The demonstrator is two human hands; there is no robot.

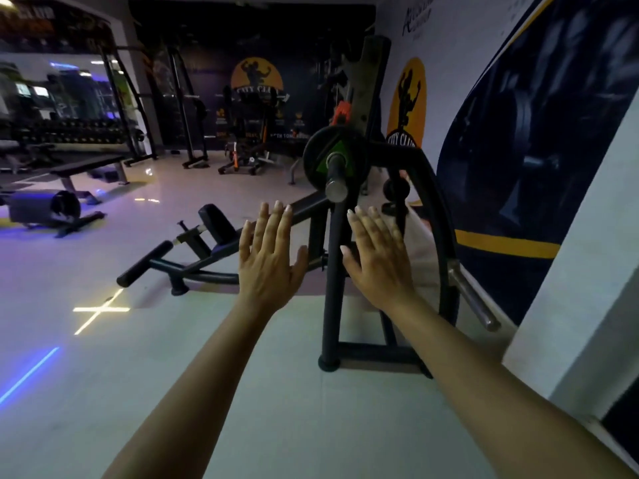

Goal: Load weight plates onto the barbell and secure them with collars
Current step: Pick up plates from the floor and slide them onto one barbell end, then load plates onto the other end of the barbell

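A black weight plate (pixel 320 157) with a green centre mark sits on the steel barbell sleeve (pixel 335 179), whose end points toward me. The bar rests on a black rack (pixel 333 271). An orange collar (pixel 340 114) hangs on the rack upright behind the plate. My left hand (pixel 269 259) and my right hand (pixel 377 259) are stretched out flat below the sleeve end, palms down, fingers apart, holding nothing and touching nothing.
A bare steel storage peg (pixel 473 300) sticks out of the rack at lower right. A black bench frame (pixel 193 250) lies on the floor to the left. A flat bench (pixel 86 164) and other machines stand further back. The wall (pixel 570 305) is close on the right.
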